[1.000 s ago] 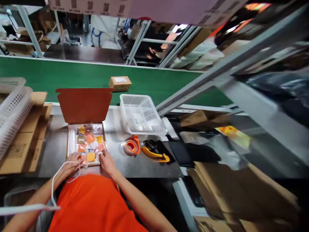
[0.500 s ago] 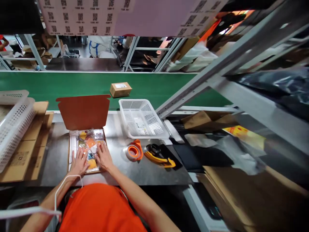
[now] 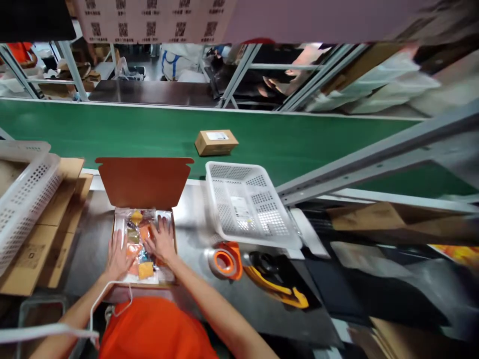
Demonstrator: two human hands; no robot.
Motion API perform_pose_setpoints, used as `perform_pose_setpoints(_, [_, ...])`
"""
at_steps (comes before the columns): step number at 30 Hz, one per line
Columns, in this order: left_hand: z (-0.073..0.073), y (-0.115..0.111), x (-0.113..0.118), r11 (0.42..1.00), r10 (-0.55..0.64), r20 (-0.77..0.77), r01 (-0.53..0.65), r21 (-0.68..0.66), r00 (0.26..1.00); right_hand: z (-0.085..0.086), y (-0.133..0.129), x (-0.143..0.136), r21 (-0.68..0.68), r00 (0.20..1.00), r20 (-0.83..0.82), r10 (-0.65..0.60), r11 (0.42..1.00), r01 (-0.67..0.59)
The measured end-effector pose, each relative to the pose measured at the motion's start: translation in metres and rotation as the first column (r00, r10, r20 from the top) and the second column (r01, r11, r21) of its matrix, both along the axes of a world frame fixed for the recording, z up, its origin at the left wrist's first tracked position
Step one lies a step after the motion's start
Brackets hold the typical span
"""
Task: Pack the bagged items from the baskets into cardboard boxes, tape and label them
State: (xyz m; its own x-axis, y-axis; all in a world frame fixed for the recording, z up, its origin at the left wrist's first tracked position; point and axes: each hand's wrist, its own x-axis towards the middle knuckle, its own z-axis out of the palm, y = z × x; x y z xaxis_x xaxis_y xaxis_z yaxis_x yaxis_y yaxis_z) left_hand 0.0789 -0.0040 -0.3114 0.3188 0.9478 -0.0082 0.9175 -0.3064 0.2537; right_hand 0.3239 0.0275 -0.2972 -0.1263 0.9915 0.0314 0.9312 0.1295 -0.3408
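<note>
An open cardboard box [image 3: 145, 183] stands on the metal table with its brown lid raised at the back. Inside lie small packets in clear wrap, among them an orange packet [image 3: 145, 270] near the front edge and a yellow one [image 3: 136, 217] at the back. My left hand [image 3: 119, 257] rests at the left side of the contents, fingers stretched forward. On the right side, my right hand [image 3: 162, 242] lies over the packets with its fingers spread. Neither hand grips anything.
Right of the box are a white perforated basket [image 3: 249, 204], an orange tape dispenser [image 3: 226, 261] and a yellow-and-black tool [image 3: 277, 281]. White baskets [image 3: 28, 194] and flat cardboard [image 3: 28, 254] are at the left. A small carton [image 3: 216, 143] sits on the green conveyor [image 3: 157, 127]. A metal post slants at right.
The view has shifted, moving the table items in the picture. My right hand has moved toward the back of the box, and my left hand lies nearer its left side.
</note>
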Motion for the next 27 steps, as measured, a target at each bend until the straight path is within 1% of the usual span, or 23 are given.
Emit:
perform_pose_setpoints(1, [0.001, 0.003, 0.006, 0.998, 0.059, -0.026, -0.060, -0.017, 0.998, 0.003, 0.015, -0.001, -0.008, 1.000, 0.008, 0.000, 1.000, 0.000])
perform_pose_setpoints(2, [0.002, 0.006, 0.010, 0.995, 0.093, -0.056, -0.095, -0.034, 0.994, 0.005, 0.027, -0.001, -0.027, 1.000, 0.018, -0.004, 1.000, 0.004])
perform_pose_setpoints(4, [0.007, 0.007, 0.012, 0.993, 0.098, -0.120, -0.106, -0.061, 0.988, 0.003, 0.044, 0.000, -0.090, 0.999, 0.033, 0.004, 0.996, -0.001])
perform_pose_setpoints(7, [0.015, 0.004, 0.001, 0.993, 0.025, -0.197, -0.047, -0.106, 0.980, -0.006, 0.046, 0.002, -0.153, 0.998, 0.027, 0.054, 0.987, -0.049])
perform_pose_setpoints(9, [0.017, 0.001, -0.007, 0.990, -0.020, -0.223, -0.012, -0.142, 0.975, -0.012, 0.041, 0.001, -0.153, 0.998, 0.022, 0.060, 0.987, -0.056])
perform_pose_setpoints(11, [0.016, 0.000, -0.012, 0.987, -0.033, -0.220, -0.002, -0.159, 0.975, -0.015, 0.037, -0.002, -0.136, 0.999, 0.004, 0.047, 0.990, -0.046])
perform_pose_setpoints(13, [0.013, 0.000, -0.015, 0.987, -0.010, -0.176, -0.019, -0.160, 0.984, -0.013, 0.037, -0.003, -0.083, 0.996, -0.083, 0.028, 0.996, -0.035])
perform_pose_setpoints(15, [0.009, 0.001, -0.021, 0.986, 0.008, -0.070, -0.020, -0.163, 0.997, -0.007, 0.038, 0.003, -0.003, 0.981, -0.192, 0.005, 1.000, -0.006])
perform_pose_setpoints(17, [0.010, 0.007, -0.032, 0.987, 0.033, 0.094, -0.017, -0.161, 0.995, 0.005, 0.042, 0.021, 0.070, 0.967, -0.253, -0.033, 0.996, 0.053])
perform_pose_setpoints(18, [0.013, 0.014, -0.040, 0.988, 0.065, 0.188, -0.037, -0.148, 0.980, 0.012, 0.046, 0.034, 0.108, 0.955, -0.283, -0.085, 0.987, 0.120])
perform_pose_setpoints(19, [0.019, 0.024, -0.047, 0.989, 0.107, 0.275, -0.074, -0.128, 0.956, 0.021, 0.051, 0.050, 0.143, 0.934, -0.322, -0.155, 0.967, 0.210])
perform_pose_setpoints(20, [0.026, 0.039, -0.054, 0.987, 0.152, 0.345, -0.124, -0.101, 0.926, 0.031, 0.058, 0.066, 0.178, 0.900, -0.371, -0.230, 0.933, 0.312])
perform_pose_setpoints(21, [0.035, 0.057, -0.060, 0.978, 0.207, 0.404, -0.191, -0.082, 0.891, 0.041, 0.067, 0.083, 0.184, 0.854, -0.421, -0.305, 0.893, 0.410])
perform_pose_setpoints(22, [0.045, 0.078, -0.064, 0.967, 0.250, 0.435, -0.243, -0.072, 0.865, 0.052, 0.078, 0.098, 0.161, 0.806, -0.462, -0.370, 0.859, 0.486])
perform_pose_setpoints(23, [0.055, 0.102, -0.066, 0.957, 0.281, 0.450, -0.281, -0.069, 0.848, 0.062, 0.090, 0.110, 0.111, 0.773, -0.480, -0.415, 0.845, 0.523])
perform_pose_setpoints(24, [0.064, 0.127, -0.066, 0.933, 0.356, 0.473, -0.331, -0.139, 0.806, 0.070, 0.102, 0.119, 0.049, 0.759, -0.479, -0.440, 0.850, 0.524])
perform_pose_setpoints(25, [0.073, 0.152, -0.064, 0.896, 0.444, 0.478, -0.376, -0.236, 0.758, 0.078, 0.113, 0.124, -0.011, 0.760, -0.473, -0.446, 0.866, 0.501])
perform_pose_setpoints(27, [0.086, 0.193, -0.056, 0.872, 0.489, 0.484, -0.385, -0.304, 0.725, 0.089, 0.129, 0.127, -0.097, 0.773, -0.473, -0.423, 0.897, 0.432])
